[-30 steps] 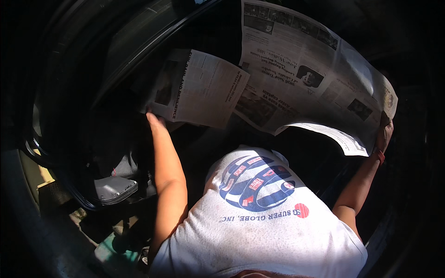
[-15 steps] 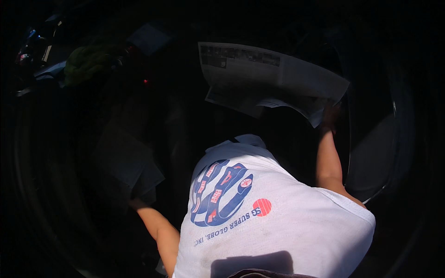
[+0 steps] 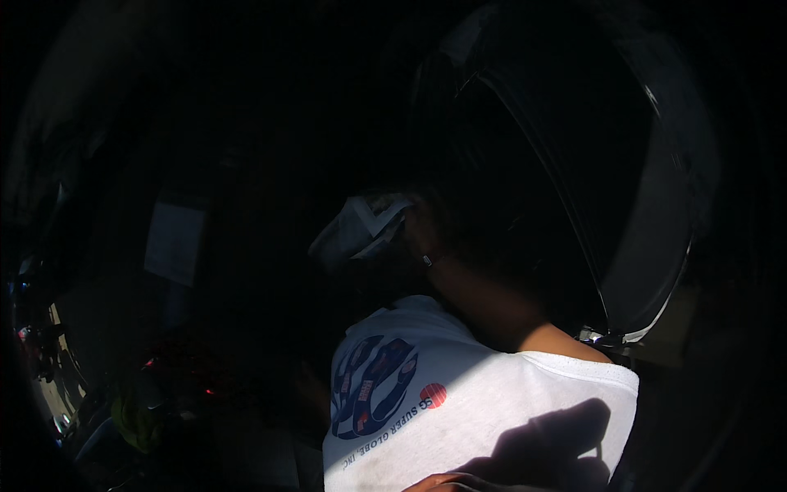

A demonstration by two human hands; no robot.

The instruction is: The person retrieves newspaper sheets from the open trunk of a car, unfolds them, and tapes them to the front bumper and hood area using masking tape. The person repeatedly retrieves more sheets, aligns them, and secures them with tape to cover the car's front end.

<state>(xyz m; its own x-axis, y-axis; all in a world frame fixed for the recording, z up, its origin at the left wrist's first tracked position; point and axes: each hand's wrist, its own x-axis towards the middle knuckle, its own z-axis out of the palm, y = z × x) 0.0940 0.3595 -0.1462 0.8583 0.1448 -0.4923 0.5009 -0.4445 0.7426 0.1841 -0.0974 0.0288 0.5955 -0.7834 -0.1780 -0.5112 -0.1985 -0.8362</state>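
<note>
My right arm reaches forward into deep shade, with a band showing at the wrist. At its end my right hand (image 3: 420, 225) is closed on a crumpled sheet of newspaper (image 3: 354, 231), which hangs out to the left of the fingers. Only a dim part of my left arm (image 3: 311, 389) shows beside my white printed shirt (image 3: 459, 410); its fingers are lost in the dark.
A dark vehicle door (image 3: 648, 246) with a pale edge stands open at the right. Farther left a pale rectangular sheet (image 3: 175, 242) shows in the gloom. Something green (image 3: 137, 418) lies at the lower left. Most surfaces are too dark to make out.
The view has turned, bringing more of the door in. My right hand has come inward, and the newspaper, spread wide before, is now bunched up. The left forearm has slipped into shadow.
</note>
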